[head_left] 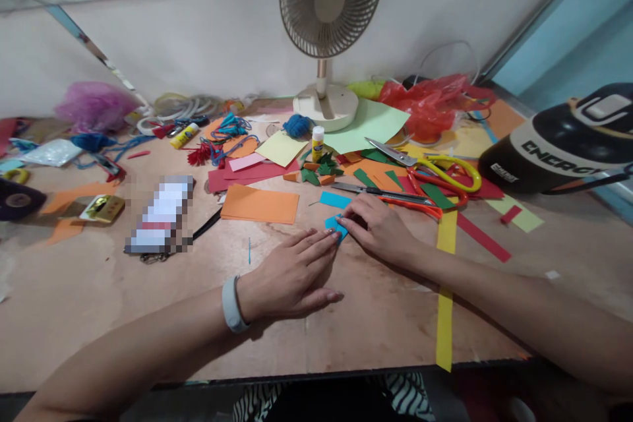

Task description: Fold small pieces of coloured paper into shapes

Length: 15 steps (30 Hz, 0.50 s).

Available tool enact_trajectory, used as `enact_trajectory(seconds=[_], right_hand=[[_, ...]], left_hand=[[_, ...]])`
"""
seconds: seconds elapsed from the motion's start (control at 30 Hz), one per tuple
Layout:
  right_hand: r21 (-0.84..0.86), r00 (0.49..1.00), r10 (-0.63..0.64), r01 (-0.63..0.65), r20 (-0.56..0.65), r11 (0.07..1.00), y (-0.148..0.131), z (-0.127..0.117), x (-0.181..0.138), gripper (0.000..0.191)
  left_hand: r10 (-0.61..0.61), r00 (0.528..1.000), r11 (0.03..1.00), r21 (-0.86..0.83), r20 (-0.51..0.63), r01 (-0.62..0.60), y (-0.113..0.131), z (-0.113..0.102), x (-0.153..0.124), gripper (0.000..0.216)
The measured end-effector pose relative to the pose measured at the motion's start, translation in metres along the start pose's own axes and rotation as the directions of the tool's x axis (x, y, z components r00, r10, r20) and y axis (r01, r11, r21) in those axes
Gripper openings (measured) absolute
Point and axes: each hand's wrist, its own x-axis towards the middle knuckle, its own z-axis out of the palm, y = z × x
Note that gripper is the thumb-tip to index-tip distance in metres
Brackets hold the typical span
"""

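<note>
A small piece of blue paper (334,224) lies on the wooden table between my two hands. My left hand (291,270), with a grey band at the wrist, rests flat and its fingertips press on the paper's near side. My right hand (378,227) pinches the paper's right edge between thumb and fingers. Just beyond it is another blue paper strip (336,199). A utility knife (380,192) lies past my right hand, beside red-handled scissors and yellow-handled scissors (459,171). Stacked orange paper rectangles (260,204) sit beyond my left hand.
A glue stick (318,144) stands near green and orange paper scraps (316,170). Behind is a fan (326,109). A large black bottle (554,145) stands at right. A yellow strip (444,330) overhangs the front edge. A phone (161,214) and a padlock (102,209) lie left.
</note>
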Motion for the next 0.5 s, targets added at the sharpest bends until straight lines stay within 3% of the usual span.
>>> enact_trajectory(seconds=[0.17,0.5], right_hand=[[-0.011,1.0,-0.007,0.008,0.006,1.0,-0.0006,-0.0006,0.0002,0.013],[-0.007,1.0,0.024,-0.024,0.011,1.0,0.001,-0.0002,0.0018,0.015]], left_hand=[[-0.012,0.999,1.0,-0.003,0.048,0.012,-0.0003,0.0002,-0.0001,0.074],[0.004,1.0,1.0,-0.023,0.015,-0.004,-0.0026,0.0017,-0.0006,0.077]])
